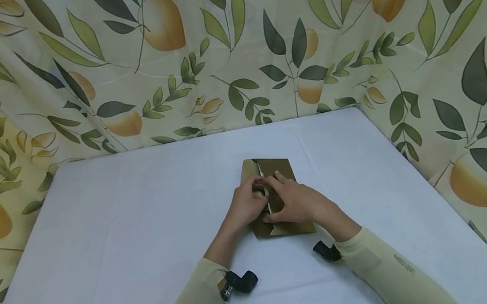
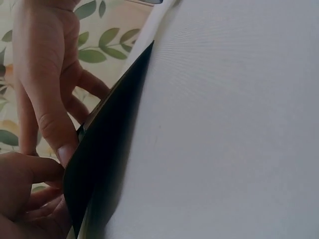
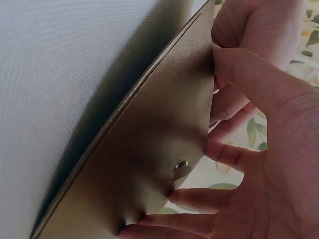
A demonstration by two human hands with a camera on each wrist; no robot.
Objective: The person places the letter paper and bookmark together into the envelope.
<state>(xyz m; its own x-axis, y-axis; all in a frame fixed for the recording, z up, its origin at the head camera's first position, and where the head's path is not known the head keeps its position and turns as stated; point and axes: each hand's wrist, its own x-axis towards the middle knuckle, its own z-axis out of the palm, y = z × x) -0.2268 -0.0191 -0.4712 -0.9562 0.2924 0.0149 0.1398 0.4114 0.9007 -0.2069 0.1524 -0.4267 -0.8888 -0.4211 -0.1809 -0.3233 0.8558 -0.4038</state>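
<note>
A gold-brown folded case point(image 1: 276, 167) with a leathery surface lies on the white table, a lengthwise slit dividing it. My left hand point(image 1: 248, 203) pinches the slit's edge with curled fingers. Across from it, my right hand point(image 1: 296, 201) grips the right-hand panel, thumb and forefinger at the slit. In the right wrist view, its fingertips point(image 3: 187, 199) dent the gold panel point(image 3: 144, 129) beside a small shiny oval detail. The left wrist view shows the case's dark side point(image 2: 107, 139) tilted above the cloth. Both hands nearly meet, and what lies inside the slit is hidden.
White cloth point(image 1: 129, 218) covers the table. Leaf-and-fruit patterned fabric point(image 1: 251, 49) hangs behind it and along both sides. Black wrist devices point(image 1: 243, 281) sit at the sleeve cuffs, close above the table.
</note>
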